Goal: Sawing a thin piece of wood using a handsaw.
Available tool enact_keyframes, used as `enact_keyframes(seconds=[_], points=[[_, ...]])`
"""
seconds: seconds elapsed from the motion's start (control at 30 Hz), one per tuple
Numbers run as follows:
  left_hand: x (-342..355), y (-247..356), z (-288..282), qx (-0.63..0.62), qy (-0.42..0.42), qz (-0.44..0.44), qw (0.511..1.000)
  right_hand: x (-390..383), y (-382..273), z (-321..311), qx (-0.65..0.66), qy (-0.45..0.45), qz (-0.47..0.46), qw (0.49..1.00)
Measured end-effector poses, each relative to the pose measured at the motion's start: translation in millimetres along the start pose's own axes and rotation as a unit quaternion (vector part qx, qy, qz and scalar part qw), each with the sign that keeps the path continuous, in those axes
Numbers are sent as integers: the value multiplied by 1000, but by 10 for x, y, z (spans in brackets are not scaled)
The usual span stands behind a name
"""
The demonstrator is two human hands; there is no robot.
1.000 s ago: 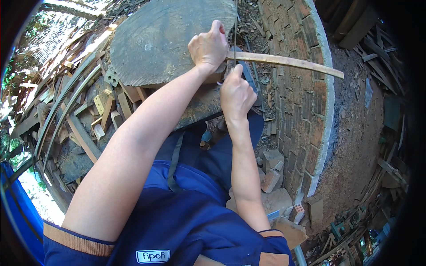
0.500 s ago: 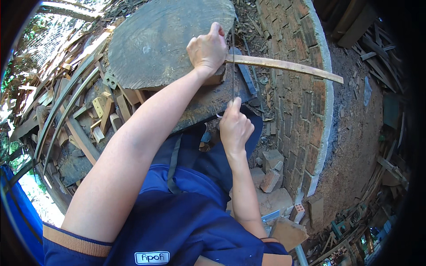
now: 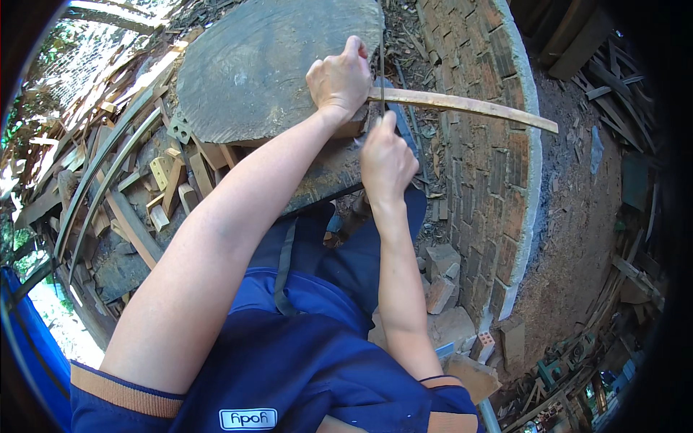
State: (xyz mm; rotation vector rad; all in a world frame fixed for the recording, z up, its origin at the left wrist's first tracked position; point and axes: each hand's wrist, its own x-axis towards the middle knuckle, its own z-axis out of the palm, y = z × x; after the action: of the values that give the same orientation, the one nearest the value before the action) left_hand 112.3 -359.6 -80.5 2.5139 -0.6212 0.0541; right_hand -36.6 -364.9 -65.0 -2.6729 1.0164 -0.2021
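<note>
My left hand is closed on a thin, pale wooden strip at the edge of a round weathered stump; the strip extends out over the brick wall's side. A thin dark saw blade crosses the strip just beside my left fingers. My right hand is closed round the saw's near end, its handle mostly hidden in my fist, a little below the strip and over a dark lower board.
A brick wall with a pale edge curves along the right. Wood offcuts and long curved strips pile at the left; more scrap wood lies beyond the wall. Loose blocks sit by my right forearm. A blue tarp is lower left.
My right hand went down toward my body with the saw half a second ago and has moved back up near the strip. My left hand and the strip stay about in place.
</note>
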Motion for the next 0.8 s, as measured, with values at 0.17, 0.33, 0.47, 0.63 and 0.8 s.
enact_keyframes(seconds=[0.17, 0.33, 0.47, 0.63, 0.8], points=[[-10, -34, -11, -5, -1, -8, 1000, -488, 46, -42, -24, -22, 19, 999], [-16, 13, 26, 5, 15, 14, 1000, 59, 2, -29, -7, -1, 6, 1000], [13, -34, 17, 4, 13, -8, 1000, -213, -25, 14, -1, -7, 19, 1000], [20, -9, -9, -1, 17, 7, 1000, -198, -28, -76, 2, -3, 17, 1000], [-1, -31, -16, -7, 12, -8, 1000, -202, -42, 14, -20, -6, 19, 1000]])
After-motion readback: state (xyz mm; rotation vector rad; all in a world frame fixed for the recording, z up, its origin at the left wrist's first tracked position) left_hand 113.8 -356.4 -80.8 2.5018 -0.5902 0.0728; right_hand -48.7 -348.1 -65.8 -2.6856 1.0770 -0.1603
